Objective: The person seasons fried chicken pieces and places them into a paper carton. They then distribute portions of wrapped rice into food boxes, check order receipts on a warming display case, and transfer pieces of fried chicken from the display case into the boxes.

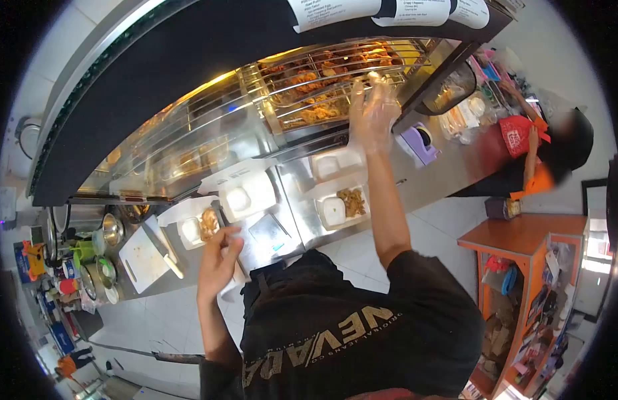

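My right hand [374, 119], in a clear plastic glove, is raised at the front of the glass food warmer [282, 127]. Its fingers point up and apart, and I see nothing held in them. Behind it, fried pieces of food [322, 110] lie on trays under metal rails. My left hand [219, 261] is bare, with fingers loosely bent and apart, over the counter's near edge. Close to it is an open takeaway box [182, 215] with rice and a brown piece of food. Another box [222, 217] holds only rice. Below my right forearm, a box [327, 225] contains rice and brown shreds.
One more rice box [315, 175] stands farther back. A white cutting board [139, 260] and a knife [170, 257] lie left. A purple tape dispenser [419, 143] stands right of my right hand. A person [549, 153] works at the far right, near an orange cabinet [515, 233].
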`<state>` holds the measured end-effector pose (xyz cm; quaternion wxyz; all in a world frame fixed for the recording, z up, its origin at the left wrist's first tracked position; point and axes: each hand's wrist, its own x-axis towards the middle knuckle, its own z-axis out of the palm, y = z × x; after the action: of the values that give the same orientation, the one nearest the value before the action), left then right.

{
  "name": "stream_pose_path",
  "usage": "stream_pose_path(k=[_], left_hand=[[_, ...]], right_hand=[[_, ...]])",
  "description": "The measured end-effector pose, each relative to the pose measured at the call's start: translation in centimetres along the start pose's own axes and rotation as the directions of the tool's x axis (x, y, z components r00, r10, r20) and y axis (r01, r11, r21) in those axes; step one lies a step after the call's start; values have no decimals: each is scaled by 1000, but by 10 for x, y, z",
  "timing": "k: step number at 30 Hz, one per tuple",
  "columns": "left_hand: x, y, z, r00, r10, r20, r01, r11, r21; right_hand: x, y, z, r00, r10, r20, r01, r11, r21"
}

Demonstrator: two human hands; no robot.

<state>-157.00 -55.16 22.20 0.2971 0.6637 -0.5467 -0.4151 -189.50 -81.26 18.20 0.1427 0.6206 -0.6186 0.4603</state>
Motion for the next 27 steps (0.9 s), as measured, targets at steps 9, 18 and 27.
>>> stream_pose_path(k=[9,18,27], left_hand=[[-101,-150,10,880,-437,-185,393,890,-233],[-194,-222,28,678,-680,-279,537,717,-444],[-265,-285,66,500,-838,-220,627,525,-576]], right_hand=[[3,44,84,997,47,-55,-67,884,-462],[7,13,105,701,-90,707,489,783,-385],[56,-1,111,813,435,386,-361,898,-252]])
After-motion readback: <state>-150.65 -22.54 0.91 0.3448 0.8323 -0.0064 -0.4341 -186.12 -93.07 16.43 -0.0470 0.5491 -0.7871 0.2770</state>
